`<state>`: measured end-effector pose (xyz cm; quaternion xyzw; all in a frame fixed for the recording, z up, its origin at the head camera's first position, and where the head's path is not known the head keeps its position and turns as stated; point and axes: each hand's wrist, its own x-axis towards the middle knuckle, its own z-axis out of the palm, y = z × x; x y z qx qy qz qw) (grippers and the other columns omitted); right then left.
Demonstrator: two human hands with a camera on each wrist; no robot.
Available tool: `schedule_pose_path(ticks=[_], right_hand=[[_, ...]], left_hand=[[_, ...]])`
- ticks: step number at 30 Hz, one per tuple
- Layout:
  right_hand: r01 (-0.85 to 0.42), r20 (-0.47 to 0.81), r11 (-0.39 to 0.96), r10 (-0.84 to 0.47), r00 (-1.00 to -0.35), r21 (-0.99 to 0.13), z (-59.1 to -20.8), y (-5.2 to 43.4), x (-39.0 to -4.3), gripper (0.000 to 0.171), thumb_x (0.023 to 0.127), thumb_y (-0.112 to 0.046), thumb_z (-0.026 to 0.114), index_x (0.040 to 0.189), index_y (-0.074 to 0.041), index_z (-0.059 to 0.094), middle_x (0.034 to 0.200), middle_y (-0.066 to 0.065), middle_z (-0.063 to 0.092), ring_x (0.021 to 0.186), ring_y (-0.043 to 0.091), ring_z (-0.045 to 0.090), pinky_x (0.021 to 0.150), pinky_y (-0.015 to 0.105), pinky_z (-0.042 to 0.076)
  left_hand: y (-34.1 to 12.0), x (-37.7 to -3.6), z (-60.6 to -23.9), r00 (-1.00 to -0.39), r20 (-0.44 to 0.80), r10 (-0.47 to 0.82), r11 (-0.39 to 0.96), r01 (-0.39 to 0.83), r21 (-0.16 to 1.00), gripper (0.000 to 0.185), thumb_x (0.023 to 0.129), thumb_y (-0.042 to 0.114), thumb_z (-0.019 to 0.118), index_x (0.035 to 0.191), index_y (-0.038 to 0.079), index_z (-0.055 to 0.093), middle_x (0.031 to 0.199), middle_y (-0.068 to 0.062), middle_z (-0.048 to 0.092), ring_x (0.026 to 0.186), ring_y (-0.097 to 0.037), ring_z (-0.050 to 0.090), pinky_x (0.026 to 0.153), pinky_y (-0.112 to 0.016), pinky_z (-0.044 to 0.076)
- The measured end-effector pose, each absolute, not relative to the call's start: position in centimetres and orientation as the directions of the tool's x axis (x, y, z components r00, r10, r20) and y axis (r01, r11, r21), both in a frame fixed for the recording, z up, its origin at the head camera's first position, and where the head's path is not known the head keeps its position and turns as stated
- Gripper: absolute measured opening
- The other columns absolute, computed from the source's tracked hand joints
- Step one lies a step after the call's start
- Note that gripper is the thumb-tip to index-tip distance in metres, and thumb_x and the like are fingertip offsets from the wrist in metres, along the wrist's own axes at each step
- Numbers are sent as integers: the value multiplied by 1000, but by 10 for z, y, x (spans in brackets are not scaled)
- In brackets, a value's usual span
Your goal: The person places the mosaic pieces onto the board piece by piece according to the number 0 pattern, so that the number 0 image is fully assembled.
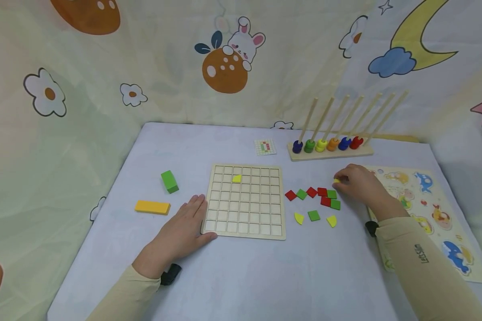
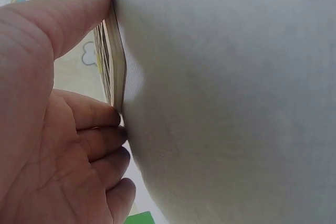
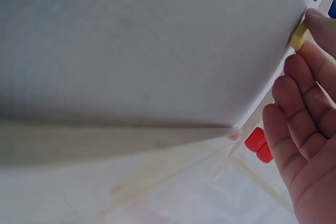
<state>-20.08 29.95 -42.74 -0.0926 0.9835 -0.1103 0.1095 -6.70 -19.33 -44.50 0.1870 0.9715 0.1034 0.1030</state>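
A wooden grid board [image 1: 245, 223] lies in the middle of the table with one yellow tile [image 1: 236, 179] set in its upper rows. My left hand [image 1: 186, 223] lies flat on the table, its fingers against the board's left edge [image 2: 116, 61]. To the right of the board lie several loose red and green tiles [image 1: 317, 196] and two yellow quarter-round pieces [image 1: 299, 218]. Just past them my right hand [image 1: 351, 182] pinches a small yellow tile [image 1: 336, 180] at its fingertips; the right wrist view shows that tile [image 3: 298, 36] against the table.
A green block [image 1: 169, 181] and a flat orange-yellow block [image 1: 152, 207] lie left of the board. Behind it are a small pattern card [image 1: 265, 146] and a peg rack with coloured rings [image 1: 329, 145]. An animal puzzle board [image 1: 462, 232] lies under my right forearm.
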Motion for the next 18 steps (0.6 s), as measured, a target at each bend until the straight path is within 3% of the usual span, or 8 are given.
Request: schedule_pose_path(ticks=[18], right_hand=[[-186,-170,939,-242,-955,-287,-413,277,-203,37,97,-29,74,124,-3,73,119,18,67,112,36,59,100,58,53]], left_hand=[[-193,-66,-441,-908,-159,387,902,337,268,97,97,53,70,162,-6,29,173,-22,23,162,-39,21,131,-55,26]])
